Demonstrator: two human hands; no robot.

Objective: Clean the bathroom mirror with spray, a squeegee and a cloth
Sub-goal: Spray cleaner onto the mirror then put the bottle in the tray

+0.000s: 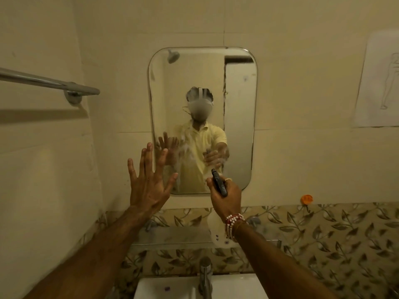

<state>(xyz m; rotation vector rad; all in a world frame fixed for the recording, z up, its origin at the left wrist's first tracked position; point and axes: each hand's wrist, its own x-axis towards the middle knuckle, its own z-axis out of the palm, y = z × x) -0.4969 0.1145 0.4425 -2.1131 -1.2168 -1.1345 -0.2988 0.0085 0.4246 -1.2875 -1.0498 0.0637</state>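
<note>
The rounded wall mirror (239,117) hangs straight ahead, with wet spray streaks across its lower middle. My right hand (226,197) grips a spray bottle by its dark nozzle head (219,183), which points at the mirror's lower part; the pale bottle body (216,231) hangs below my wrist. My left hand (149,184) is raised with its fingers spread, holding nothing, at the mirror's lower left edge. Whether it touches the glass I cannot tell. No squeegee or cloth is in view.
A metal towel bar (49,83) juts from the left wall. Below the mirror is a glass shelf (172,236), then a tap (205,275) and white basin (172,288). A paper sketch (380,83) and an orange hook (306,199) are on the right wall.
</note>
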